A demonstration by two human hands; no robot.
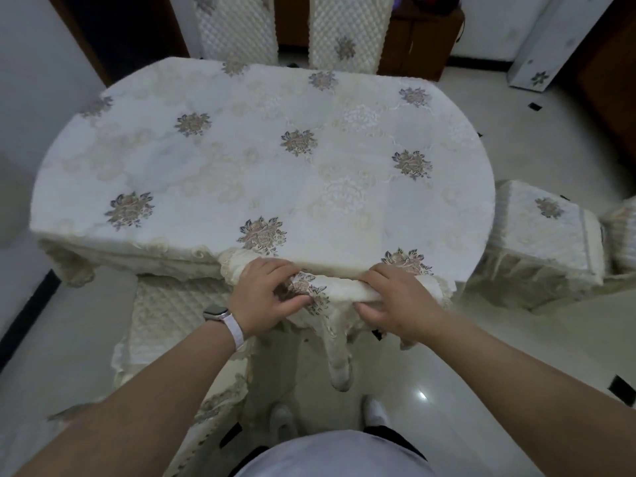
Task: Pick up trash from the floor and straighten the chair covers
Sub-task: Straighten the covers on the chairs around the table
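Here, closest to me, my white shoes (pixel 375 413) stand on the glossy pale floor (pixel 447 373), toes toward the table. My bare forearms reach forward, with a watch (pixel 216 312) on a light strap round my left wrist. My left hand (pixel 265 294) is curled round one end of a bunched chair cover (pixel 339 292), thumb below and fingers over the top. My right hand (pixel 395 297) grips the other end the same way, so both hands are closed on the cloth. The cover is cream with brown flower embroidery. It lies rolled between my hands, right against the near edge of the table, and a lace flap hangs down from it toward the floor.

Just left of my left arm sits a quilted seat cover (pixel 172 315) with a lace skirt. Beyond my hands the flowered tablecloth (pixel 241 160) spreads over the oval table. A covered chair (pixel 543 235) stands by the table's right end. At the far side, two quilted chair backs (pixel 237 25) rise side by side.
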